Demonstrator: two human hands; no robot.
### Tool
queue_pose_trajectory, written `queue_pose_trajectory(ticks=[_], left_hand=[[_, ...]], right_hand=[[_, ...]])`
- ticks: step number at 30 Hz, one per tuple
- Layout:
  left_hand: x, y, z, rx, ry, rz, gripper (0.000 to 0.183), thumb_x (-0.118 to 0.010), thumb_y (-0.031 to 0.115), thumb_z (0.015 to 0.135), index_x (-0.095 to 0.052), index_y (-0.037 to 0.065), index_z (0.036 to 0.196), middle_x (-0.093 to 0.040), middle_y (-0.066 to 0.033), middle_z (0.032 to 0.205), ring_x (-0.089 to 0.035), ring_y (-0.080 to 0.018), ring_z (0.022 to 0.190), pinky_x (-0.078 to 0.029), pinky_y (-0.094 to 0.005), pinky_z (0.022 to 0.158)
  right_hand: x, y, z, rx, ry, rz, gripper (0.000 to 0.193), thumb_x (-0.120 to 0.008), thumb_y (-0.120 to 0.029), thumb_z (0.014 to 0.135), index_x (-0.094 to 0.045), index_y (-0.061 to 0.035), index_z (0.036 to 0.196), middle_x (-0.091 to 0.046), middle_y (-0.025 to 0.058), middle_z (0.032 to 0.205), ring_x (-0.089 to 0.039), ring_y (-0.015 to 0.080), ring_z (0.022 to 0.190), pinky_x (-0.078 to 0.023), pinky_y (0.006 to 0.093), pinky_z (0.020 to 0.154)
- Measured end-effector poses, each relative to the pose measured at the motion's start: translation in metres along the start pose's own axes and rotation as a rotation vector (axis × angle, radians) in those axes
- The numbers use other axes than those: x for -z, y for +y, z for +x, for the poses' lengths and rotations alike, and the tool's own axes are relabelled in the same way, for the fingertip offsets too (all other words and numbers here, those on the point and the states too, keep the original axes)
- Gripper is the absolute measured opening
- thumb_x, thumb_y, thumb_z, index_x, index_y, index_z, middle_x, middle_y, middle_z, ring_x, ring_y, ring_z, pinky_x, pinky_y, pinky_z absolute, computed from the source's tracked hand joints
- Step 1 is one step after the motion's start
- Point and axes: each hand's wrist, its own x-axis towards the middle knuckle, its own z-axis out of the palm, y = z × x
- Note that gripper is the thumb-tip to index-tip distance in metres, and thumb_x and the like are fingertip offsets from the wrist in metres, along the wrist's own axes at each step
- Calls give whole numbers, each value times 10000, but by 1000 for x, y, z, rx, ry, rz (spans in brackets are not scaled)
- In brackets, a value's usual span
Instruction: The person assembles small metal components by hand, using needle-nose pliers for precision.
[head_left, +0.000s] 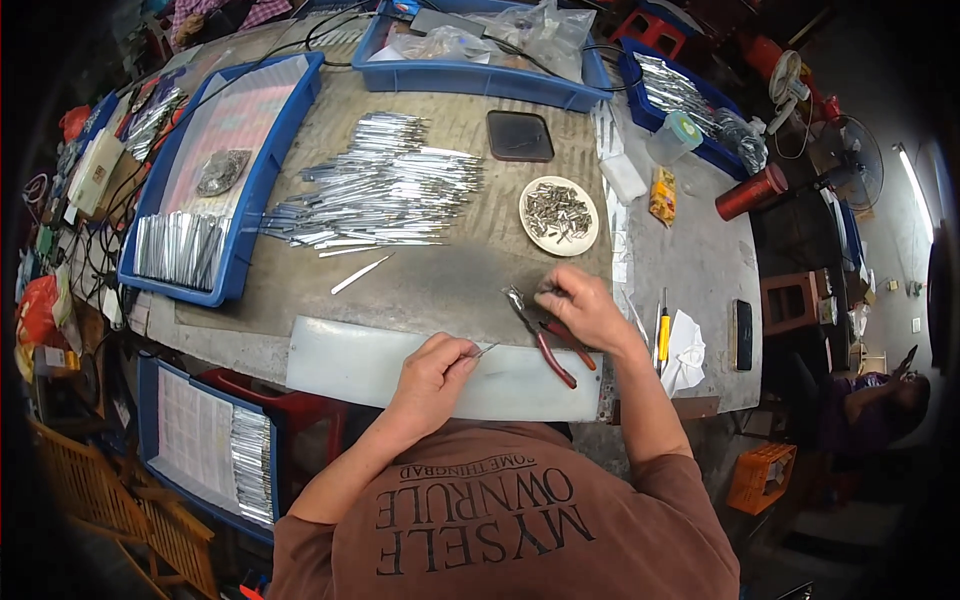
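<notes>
My left hand (432, 378) is closed in a pinch above the pale translucent board (340, 360) at the table's near edge. A thin metal piece (487, 350) sticks out from its fingertips. My right hand (580, 308) is curled shut just beyond the board; whatever lies in its fingers is hidden. Beneath and beside that hand rest red-handled pliers (550, 357), jaws pointing away from me. A round cream dish (526, 230) of small metal pieces stands beyond the right hand. Farther left spreads a heap of slim silvery metal pieces (390, 185), and a single one (360, 274) lies nearer.
Blue trays with metal pieces stand at the left (232, 270), lower left (150, 440) and far right (640, 110). A blue bin (480, 78) of plastic bags sits at the back. Rightward are a dark square tray (520, 136), yellow-handled tool (664, 335), phone (741, 335) and red cylinder (750, 193).
</notes>
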Motion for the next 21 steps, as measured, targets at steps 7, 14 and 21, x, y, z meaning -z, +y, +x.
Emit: queue_pose_trajectory(ticks=[7,14,21], left_hand=[[-1,2,-1,-49,-2,99,100,-538,14,778,-541,-14,874,-515,-111,776,-533,-240,656,-427,-297,587],[-3,2,-4,-107,33,104,86,-544,7,776,-546,-6,861,-493,-83,732,-492,-184,603,-392,-266,538],[-3,3,-5,-134,21,142,88,-551,14,776,-542,-12,859,-492,-91,737,-499,-202,606,-399,-279,541]], right_hand=[[-23,-24,-16,75,-117,144,125,-596,-61,725,-515,9,790,-504,90,719,-492,188,634,-406,286,572],[-25,-31,-20,61,-154,149,137,-588,-81,732,-505,10,790,-509,122,727,-498,278,687,-400,346,615],[-25,-32,-24,57,-159,166,139,-591,-84,734,-501,9,786,-505,115,726,-494,269,682,-397,342,615]])
